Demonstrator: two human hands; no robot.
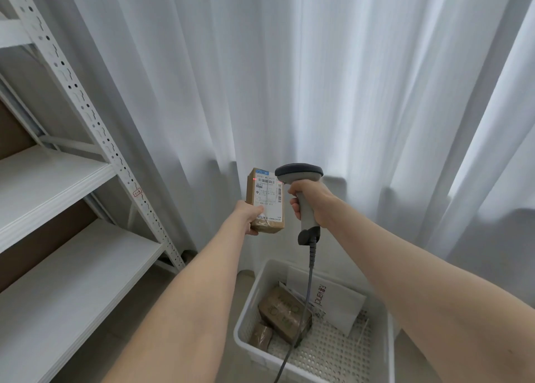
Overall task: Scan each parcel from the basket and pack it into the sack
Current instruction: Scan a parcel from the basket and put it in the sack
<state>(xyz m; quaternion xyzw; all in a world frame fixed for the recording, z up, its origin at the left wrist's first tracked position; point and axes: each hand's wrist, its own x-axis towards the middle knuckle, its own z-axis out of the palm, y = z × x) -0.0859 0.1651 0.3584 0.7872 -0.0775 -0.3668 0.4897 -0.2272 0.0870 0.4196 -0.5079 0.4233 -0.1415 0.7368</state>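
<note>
Above the far edge of the basket (246,319), in the head view, the left hand (248,217) grips a brown parcel (266,197) upright by its lower end. The right hand (312,203), just beside it, holds the scanner (299,172). Open air surrounds both, and the shelf rack (72,180) stands well apart to the left.

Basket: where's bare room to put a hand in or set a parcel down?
Bare: near-right perforated floor of the basket, between the white mailer and the near rim. Crowded: the left side, where two brown parcels lie and the scanner cable crosses. The white shelf boards at left are bare too.
</note>
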